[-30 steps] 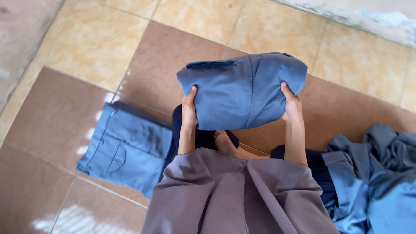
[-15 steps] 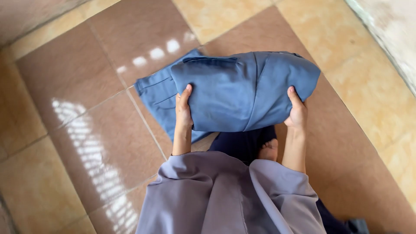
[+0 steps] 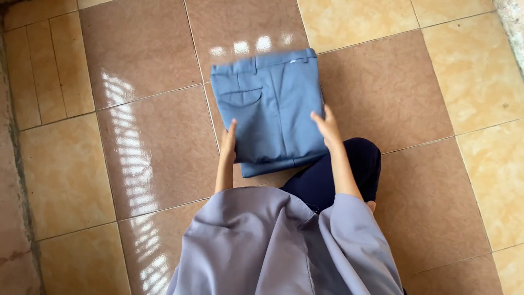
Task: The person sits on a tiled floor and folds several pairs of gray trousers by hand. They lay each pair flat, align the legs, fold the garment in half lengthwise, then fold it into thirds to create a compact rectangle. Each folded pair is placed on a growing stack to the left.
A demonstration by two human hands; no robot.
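Observation:
A folded pair of blue trousers (image 3: pixel 270 109) lies flat on top of another folded blue garment (image 3: pixel 273 166), whose edge shows beneath it, on the brown tiled floor (image 3: pixel 153 136). My left hand (image 3: pixel 229 143) grips the trousers' near left edge. My right hand (image 3: pixel 326 127) holds the right edge near the lower corner. A back pocket and the waistband face up at the far end. My grey sleeves (image 3: pixel 284 246) and dark-clad knee (image 3: pixel 349 169) sit just below the stack.
Brown and tan glossy tiles surround the stack, with bright window reflections (image 3: pixel 131 158) on the left. A rough concrete strip (image 3: pixel 13 164) runs along the left edge. Another pale rough edge (image 3: pixel 510 22) shows at the top right.
The folded trousers were held up in both hands a second ago; they have since been carried left and lowered onto the other folded blue garment. The view has turned left too.

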